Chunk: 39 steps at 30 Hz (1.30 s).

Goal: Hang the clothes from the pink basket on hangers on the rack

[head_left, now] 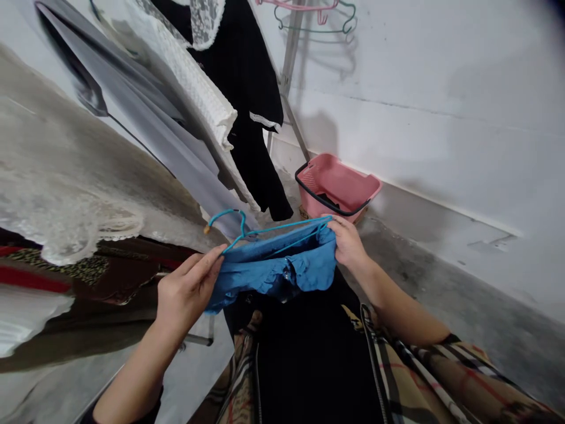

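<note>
A blue garment (265, 272), its kind not plain from here, is stretched sideways between my two hands. Inside its top edge lies a thin blue hanger (243, 227), whose hook sticks up toward the left. My left hand (189, 285) pinches the garment and hanger at the left end. At the other end, the fingers of my right hand (348, 238) close on the garment's upper corner, where the hanger's tip shows. A dark, shiny patch sits at the middle of the garment's front.
Several hung clothes fill the left side, among them a grey garment (145, 100) and a black one with white trim (247, 76). A pink basket (339, 171) with a dark handle stands by the white wall. Spare hangers (315, 26) hang at the top on a metal rack (290, 59).
</note>
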### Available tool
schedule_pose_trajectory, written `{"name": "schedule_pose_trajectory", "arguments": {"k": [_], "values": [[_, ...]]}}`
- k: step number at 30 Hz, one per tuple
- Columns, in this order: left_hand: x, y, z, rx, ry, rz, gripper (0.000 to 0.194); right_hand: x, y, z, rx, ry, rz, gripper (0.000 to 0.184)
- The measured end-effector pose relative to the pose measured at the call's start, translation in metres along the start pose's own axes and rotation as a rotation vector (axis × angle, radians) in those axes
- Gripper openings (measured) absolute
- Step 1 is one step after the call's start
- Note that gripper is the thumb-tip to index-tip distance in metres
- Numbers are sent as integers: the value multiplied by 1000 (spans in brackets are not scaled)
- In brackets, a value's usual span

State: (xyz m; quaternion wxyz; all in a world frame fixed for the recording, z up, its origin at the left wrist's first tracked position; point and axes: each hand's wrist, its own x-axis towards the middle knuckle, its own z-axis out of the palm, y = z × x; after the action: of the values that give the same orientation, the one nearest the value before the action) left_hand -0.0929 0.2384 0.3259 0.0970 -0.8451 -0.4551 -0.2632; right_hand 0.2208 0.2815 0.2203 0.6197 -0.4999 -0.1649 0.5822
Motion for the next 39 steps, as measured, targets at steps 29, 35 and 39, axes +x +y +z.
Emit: {"name": "schedule_pose_trajectory", "arguments": {"k": [29,35,39], "values": [[51,-9,12,-171,242,-110,35,-59,-159,-18,-1175,-468,-962,30],[13,-31,73,-150,80,-282,49,-69,-204,-58,-1329,239,-968,60],[-48,-42,130,-86,-265,-487,44,-73,-230,-62,-1435,496,-891,77]]}}
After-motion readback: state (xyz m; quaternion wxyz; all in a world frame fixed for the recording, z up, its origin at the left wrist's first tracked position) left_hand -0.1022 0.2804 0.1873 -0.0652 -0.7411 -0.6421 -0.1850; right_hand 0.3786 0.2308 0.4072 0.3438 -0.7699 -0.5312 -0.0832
